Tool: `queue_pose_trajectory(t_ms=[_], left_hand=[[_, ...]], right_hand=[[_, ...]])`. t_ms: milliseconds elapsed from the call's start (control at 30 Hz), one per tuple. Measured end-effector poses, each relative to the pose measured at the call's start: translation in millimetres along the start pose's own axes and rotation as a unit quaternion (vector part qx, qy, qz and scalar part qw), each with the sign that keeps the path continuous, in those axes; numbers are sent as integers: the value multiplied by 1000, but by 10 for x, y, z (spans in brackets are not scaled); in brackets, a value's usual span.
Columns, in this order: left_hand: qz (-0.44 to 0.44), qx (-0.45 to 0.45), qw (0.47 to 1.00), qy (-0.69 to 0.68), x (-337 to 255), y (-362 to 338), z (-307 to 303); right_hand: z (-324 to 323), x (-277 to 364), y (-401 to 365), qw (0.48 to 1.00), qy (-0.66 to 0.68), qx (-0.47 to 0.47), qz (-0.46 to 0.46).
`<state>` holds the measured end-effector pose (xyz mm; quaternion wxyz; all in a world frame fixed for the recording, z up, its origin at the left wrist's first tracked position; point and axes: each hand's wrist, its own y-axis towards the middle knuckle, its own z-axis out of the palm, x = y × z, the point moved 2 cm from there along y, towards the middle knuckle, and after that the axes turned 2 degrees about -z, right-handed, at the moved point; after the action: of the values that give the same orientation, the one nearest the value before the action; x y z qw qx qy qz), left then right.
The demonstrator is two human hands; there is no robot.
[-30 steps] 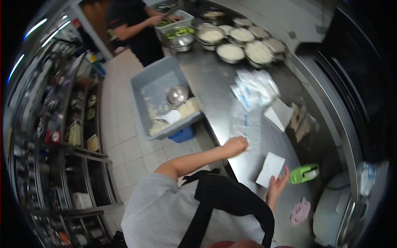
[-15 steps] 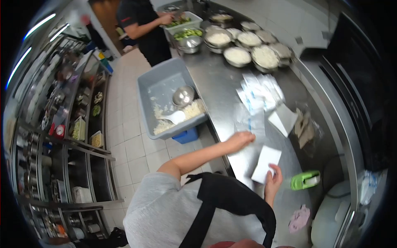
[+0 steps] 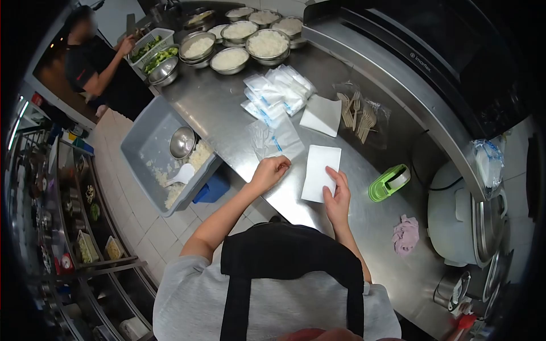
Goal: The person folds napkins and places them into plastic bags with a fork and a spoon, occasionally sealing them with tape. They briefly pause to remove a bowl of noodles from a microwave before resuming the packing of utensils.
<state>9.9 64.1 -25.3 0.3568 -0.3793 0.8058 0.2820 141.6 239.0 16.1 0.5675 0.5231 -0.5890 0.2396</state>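
Observation:
My right hand (image 3: 338,198) grips the right edge of a folded white paper napkin (image 3: 319,165), thumb and fingers closed on it above the steel counter. My left hand (image 3: 271,174) is curled closed beside the near edge of a clear plastic bag (image 3: 287,141). Whatever its fingertips hold, if anything, is too small to make out. Beyond the bag lies a pile of white packets with blue print (image 3: 278,91). More white folded paper (image 3: 321,115) sits to its right, next to wooden forks (image 3: 367,120) in clear plastic.
A green tape dispenser (image 3: 389,183) and a pink cloth (image 3: 405,235) lie to the right, near a large pot (image 3: 455,224). Steel bowls of rice (image 3: 268,44) crowd the far end. At left is a grey tub (image 3: 139,145) with rice; beyond it, a co-worker (image 3: 108,68) handles green vegetables.
My view has turned, so the counter appears farther left and more upright. My right hand keeps its hold on the napkin; my left stays closed near the bag. The co-worker's hand is raised over the vegetables.

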Motion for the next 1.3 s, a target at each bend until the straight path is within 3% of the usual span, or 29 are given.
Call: queue_pose_trajectory(t_ms=[33, 100, 200, 433, 533, 767, 833, 967, 1100, 1200, 1300], left_hand=[[-1, 0, 1000, -3, 21, -5, 30], [-101, 1, 990, -97, 38, 8, 19], [-139, 10, 976, -166, 171, 25, 71], [-154, 36, 964, -215, 245, 29, 147], [-145, 60, 970, -185, 222, 46, 256], [-98, 11, 981, -170, 165, 51, 246], [-32, -4, 999, -33, 71, 34, 236], [94, -11, 991, 95, -206, -131, 365], [105, 12, 985, 136, -63, -158, 487], [11, 54, 995, 88, 33, -41, 484], [-15, 95, 995, 30, 128, 51, 450]], right_hand=[[-6, -5, 6, 1000, 6, -3, -5], [-29, -66, -16, 1000, -4, 0, -1], [-60, -170, -108, 1000, -24, 9, 18], [-78, -222, -260, 998, -16, 27, 54], [-55, -190, -242, 997, -44, 34, 51], [110, -113, -170, 996, -72, 52, 20], [111, -132, -152, 993, -111, 42, 7], [-11, -382, -177, 992, -122, 14, 22], [-150, -380, -191, 997, -62, -10, 35], [-235, -352, -278, 996, -64, -13, 53], [-250, -423, -355, 990, -125, 7, 60]])
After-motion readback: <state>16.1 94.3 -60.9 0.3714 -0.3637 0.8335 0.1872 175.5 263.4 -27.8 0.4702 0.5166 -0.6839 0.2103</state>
